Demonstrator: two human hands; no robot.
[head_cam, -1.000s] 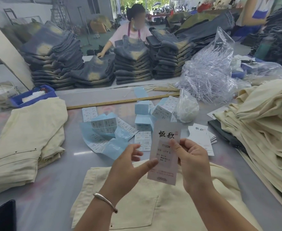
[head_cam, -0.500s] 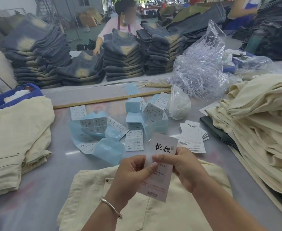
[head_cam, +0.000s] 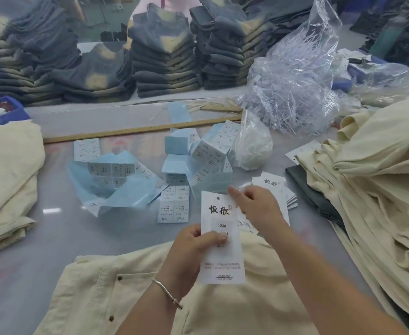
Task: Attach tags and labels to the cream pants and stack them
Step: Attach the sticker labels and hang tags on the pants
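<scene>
The left hand (head_cam: 193,247) is pinching a white hang tag (head_cam: 221,240) upright over the cream pants (head_cam: 131,296) lying on the grey table (head_cam: 53,240). The right hand (head_cam: 259,209), blurred, is reaching toward a stack of tags (head_cam: 274,183) with fingers loosely curled, gripping nothing. Blue label sheets (head_cam: 116,182) are lying beyond.

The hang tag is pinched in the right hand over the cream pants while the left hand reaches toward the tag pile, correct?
Hands swapped. The head view shows the left hand pinching the hang tag over the cream pants, while the right hand reaches toward the tag pile.
</scene>
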